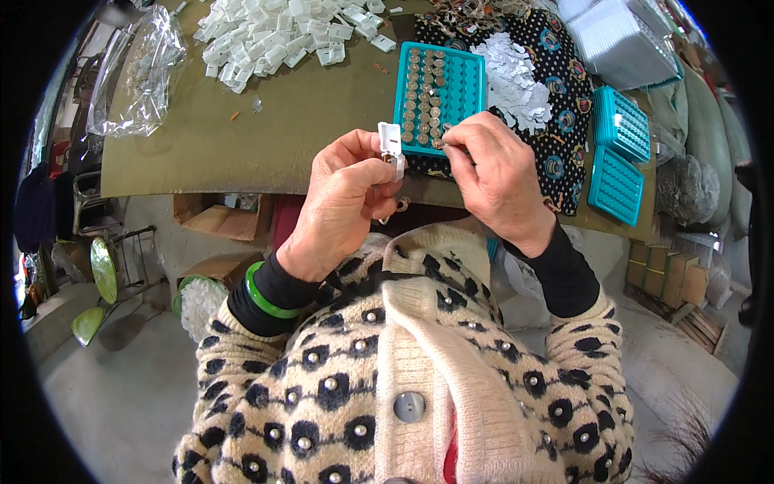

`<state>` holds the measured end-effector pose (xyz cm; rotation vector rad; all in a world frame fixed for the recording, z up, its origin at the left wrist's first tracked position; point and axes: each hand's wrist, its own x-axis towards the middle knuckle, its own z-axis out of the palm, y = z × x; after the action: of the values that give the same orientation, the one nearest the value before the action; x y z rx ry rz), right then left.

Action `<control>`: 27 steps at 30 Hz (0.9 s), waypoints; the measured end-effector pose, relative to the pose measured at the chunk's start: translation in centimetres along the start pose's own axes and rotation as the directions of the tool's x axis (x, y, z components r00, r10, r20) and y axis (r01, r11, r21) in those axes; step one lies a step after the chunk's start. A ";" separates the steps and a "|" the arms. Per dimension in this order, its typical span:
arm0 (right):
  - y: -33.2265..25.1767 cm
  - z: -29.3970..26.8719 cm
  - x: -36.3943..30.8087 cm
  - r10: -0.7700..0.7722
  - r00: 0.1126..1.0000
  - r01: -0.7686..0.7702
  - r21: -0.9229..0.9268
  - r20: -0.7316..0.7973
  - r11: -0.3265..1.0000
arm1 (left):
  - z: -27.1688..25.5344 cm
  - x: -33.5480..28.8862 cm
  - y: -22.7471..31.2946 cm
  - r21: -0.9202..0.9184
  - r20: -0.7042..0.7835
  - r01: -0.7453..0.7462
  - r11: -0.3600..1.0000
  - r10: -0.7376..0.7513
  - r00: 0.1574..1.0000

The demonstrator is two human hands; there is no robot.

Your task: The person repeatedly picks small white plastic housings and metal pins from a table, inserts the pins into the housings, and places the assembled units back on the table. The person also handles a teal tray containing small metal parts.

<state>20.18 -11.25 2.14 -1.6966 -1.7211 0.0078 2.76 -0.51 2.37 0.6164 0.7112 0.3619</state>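
Observation:
My left hand (343, 189) is closed on a small white plastic case (390, 139), held upright above the table's front edge with its lid swung up. Just to the right, my right hand (496, 173) hovers at the lower edge of a teal tray (465, 85), thumb and forefinger pinched together. What sits between those fingertips is too small to make out. Rows of round, coin-like metal pieces (424, 97) fill the tray's left columns; its right columns show bare hollows.
A heap of white plastic cases (278, 36) lies at the back of the table (185, 153). White paper-like scraps (514, 81) rest on dark patterned cloth (568, 121). More teal trays (616, 184) stand at right, and a clear plastic bag (137, 77) at far left.

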 end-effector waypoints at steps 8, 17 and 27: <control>1.7 0.5 1.8 0.041 0.999 -0.041 -0.148 -0.002 0.988 | -0.5 0.0 0.5 -0.008 0.053 0.015 1.000 -0.014 0.998; 2.5 -1.6 2.5 0.177 0.982 -0.178 -0.014 -0.059 0.984 | -1.3 -0.3 1.2 0.094 0.070 -0.032 0.995 0.026 0.997; 2.3 -0.2 2.0 0.079 0.995 -0.057 -0.293 0.062 0.954 | -1.7 -0.3 2.1 0.051 0.111 -0.109 0.993 0.103 0.988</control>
<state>22.52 -9.27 2.08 -1.9913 -1.7854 -0.1618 1.15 1.65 2.80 0.7239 0.5877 0.4044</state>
